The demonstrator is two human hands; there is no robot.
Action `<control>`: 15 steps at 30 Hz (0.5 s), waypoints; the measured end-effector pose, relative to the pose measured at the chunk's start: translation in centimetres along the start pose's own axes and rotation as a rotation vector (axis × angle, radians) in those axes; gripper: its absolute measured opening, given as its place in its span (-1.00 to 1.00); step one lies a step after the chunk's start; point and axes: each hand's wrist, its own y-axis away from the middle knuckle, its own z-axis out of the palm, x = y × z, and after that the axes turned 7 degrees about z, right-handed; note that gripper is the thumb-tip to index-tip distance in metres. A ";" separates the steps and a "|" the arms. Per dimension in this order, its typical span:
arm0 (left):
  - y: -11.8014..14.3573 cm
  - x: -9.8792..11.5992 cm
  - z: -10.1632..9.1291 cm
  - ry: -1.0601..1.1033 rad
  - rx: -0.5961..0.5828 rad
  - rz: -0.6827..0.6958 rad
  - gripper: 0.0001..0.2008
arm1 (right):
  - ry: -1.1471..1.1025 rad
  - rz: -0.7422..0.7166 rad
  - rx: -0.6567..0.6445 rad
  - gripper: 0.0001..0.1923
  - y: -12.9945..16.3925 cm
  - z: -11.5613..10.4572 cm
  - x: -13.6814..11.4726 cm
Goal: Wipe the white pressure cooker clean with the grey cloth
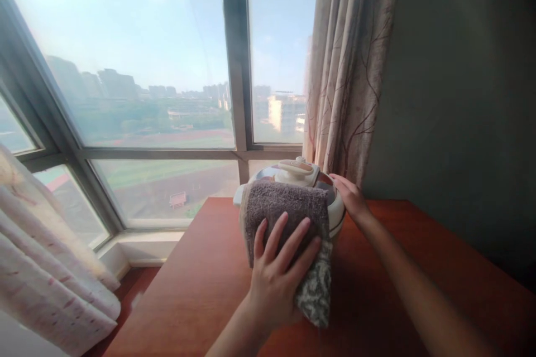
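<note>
Big window (159,67) with a hazy city view fills the back, patterned curtain (347,67) at its right edge, dark wall beyond, another pale curtain (50,268) low left. Reddish wooden desk (201,290) runs up to the sill. On it, near the window end, sits a round white cooker (335,217) with a cream lid handle (298,170) on top. A grey towel (285,206) is draped over its front side, patterned end hanging low. My left hand (276,279) is flat on the towel, fingers (272,240) spread and pressing, not clenched. My right hand (352,198) rests open against the cooker's far right side, steadying it, gripping nothing. I judge this as mid-wipe on the front of the shell. Next move, I reckon, calls for keeping the body braced while the cloth slides round, pressure even so the pot doesn't skid on the desk
</note>
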 end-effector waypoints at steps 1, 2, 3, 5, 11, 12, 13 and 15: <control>0.1 -0.7 -0.3 -0.010 -0.034 0.065 -0.36 | 0.000 0.001 0.001 -0.44 0.0 0.0 0.0; 0.1 -1.6 -0.6 -0.019 -0.070 0.110 -0.36 | 0.000 0.002 0.001 -0.45 0.0 0.0 0.1; 0.1 -2.7 -1.0 -0.026 -0.101 0.141 -0.35 | 0.000 0.004 0.001 -0.45 0.0 0.0 0.1; -0.1 -4.9 -1.6 -0.016 -0.121 0.154 -0.33 | 0.000 0.010 0.001 -0.44 0.0 0.0 0.1; -1.9 -10.0 -2.4 0.182 -0.078 -0.033 -0.35 | 0.009 0.015 0.016 -0.46 0.0 -0.1 0.1; -2.2 -10.5 -2.4 0.219 -0.070 -0.071 -0.36 | 0.010 0.015 0.017 -0.46 0.0 -0.1 0.0; -2.6 -10.9 -2.4 0.255 -0.063 -0.109 -0.39 | 0.011 0.015 0.017 -0.46 0.0 -0.1 0.0; -3.1 -11.5 -2.3 0.311 -0.038 -0.180 -0.45 | 0.012 0.012 0.016 -0.46 0.0 -0.1 -0.1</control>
